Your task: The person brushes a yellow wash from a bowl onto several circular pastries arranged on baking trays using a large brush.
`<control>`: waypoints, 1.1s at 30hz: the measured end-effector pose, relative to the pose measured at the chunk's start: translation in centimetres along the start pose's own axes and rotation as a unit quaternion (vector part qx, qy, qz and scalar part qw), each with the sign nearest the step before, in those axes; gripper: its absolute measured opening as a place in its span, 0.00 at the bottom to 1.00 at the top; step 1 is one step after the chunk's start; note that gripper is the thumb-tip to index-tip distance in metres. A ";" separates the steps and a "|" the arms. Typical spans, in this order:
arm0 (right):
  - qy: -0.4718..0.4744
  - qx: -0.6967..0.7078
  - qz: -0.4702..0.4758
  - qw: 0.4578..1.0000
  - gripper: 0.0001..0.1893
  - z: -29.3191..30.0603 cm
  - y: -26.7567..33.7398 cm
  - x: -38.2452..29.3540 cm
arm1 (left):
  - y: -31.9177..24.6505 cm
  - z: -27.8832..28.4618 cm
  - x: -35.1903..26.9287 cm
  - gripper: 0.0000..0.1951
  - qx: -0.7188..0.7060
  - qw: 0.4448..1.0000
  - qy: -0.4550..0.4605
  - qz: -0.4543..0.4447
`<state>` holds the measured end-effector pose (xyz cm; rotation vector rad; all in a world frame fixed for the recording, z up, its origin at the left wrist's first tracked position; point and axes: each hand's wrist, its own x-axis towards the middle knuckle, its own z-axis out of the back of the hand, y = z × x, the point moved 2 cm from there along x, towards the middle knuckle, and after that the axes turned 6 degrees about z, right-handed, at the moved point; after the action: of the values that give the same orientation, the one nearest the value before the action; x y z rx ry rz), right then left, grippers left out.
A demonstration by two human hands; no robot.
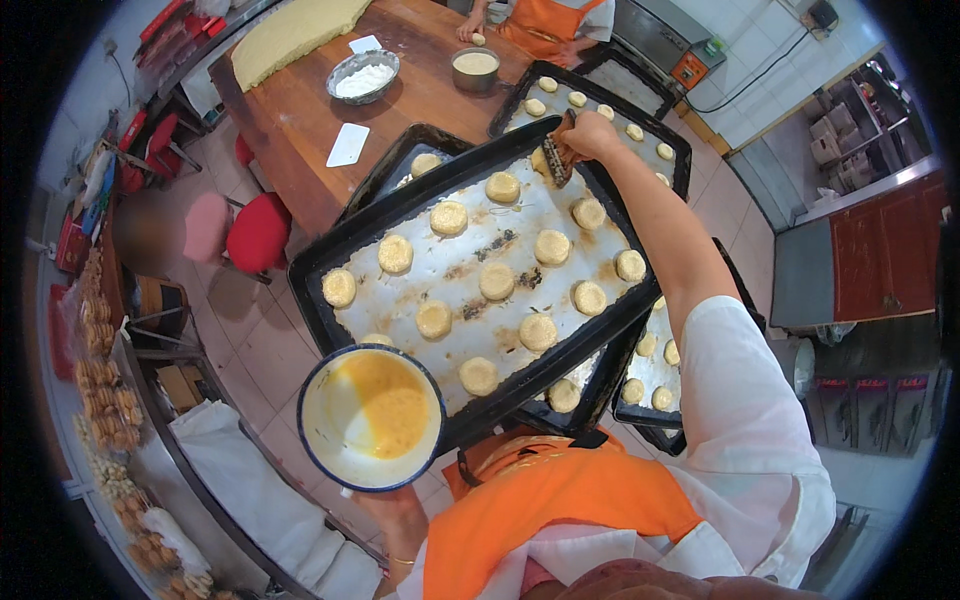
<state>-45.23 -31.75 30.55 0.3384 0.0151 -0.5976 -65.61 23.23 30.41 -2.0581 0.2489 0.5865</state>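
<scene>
My right hand [589, 136] grips a pastry brush [559, 159], its bristles down on a round dough piece [538, 160] near the far corner of a black baking tray [307, 300]. Several flat round dough pieces [496, 281] lie spaced over the tray's stained pale lining, many with a glossy top. At the tray's near left corner, my left hand [390, 514] holds a white enamel mug with a blue rim [315, 420] from below; its fingers are mostly hidden. Yellow beaten egg [394, 412] lies inside the mug, which overlaps the tray and partly covers one dough piece.
More trays with dough rounds lie beneath and beyond, including a black tray [684, 161] at the upper right. The wooden table [300, 142] bears a dough slab [285, 37], a bowl of flour [364, 79], a metal tin [475, 71] and white scrapers [348, 145]. A co-worker's hand [471, 28] is across it.
</scene>
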 end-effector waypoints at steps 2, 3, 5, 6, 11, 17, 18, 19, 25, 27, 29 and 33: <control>-0.014 0.008 -0.020 1.000 0.18 1.1 0.1 -0.2 | -0.2 0.0 -0.4 0.25 0.002 0.999 -0.031 0.007; -0.022 0.010 -0.033 0.999 0.18 1.8 -0.5 -0.4 | -0.2 -0.1 -0.5 0.25 0.002 0.999 -0.045 0.014; -0.044 -0.067 -0.009 0.997 0.20 1.7 -1.5 0.7 | -0.2 0.3 -0.5 0.25 0.007 0.999 -0.048 0.019; -0.055 -0.066 -0.006 0.996 0.21 2.0 -1.9 0.7 | -0.2 0.3 -0.3 0.25 0.009 0.999 -0.046 0.023; -0.003 0.010 -0.050 0.999 0.19 0.2 -2.7 0.6 | -0.1 0.5 0.1 0.26 -0.036 0.995 -0.078 0.044; 0.005 -0.104 0.015 0.994 0.20 3.9 -3.9 -4.4 | -0.8 0.0 -0.2 0.27 0.004 0.995 -0.094 0.037; 0.016 -0.056 0.005 0.998 0.21 4.2 -5.2 -5.8 | -0.8 0.1 0.2 0.28 0.012 0.995 -0.084 0.049; 0.030 -0.004 0.001 1.000 0.21 4.1 -5.2 -7.3 | -0.8 0.3 0.4 0.28 0.021 0.995 -0.081 0.057; 0.012 -0.065 -0.013 0.998 0.21 2.2 -7.5 -11.9 | -1.9 -1.0 -0.4 0.27 0.027 0.999 -0.037 0.022; -0.009 -0.052 -0.015 0.999 0.21 2.6 -7.7 -12.1 | -1.4 0.6 0.4 0.28 0.027 0.999 -0.010 0.013; -0.037 -0.082 0.016 0.996 0.21 3.0 -7.3 -11.8 | -1.2 1.5 0.6 0.29 0.028 0.999 0.019 0.004; -0.029 -0.087 0.043 0.995 0.20 0.5 -5.4 -11.8 | -1.7 1.2 0.3 0.31 0.023 1.000 0.016 0.011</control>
<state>-58.06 -29.62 30.69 0.1509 -0.0032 -0.5156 -65.07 25.16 30.96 -2.0247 0.3007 0.5564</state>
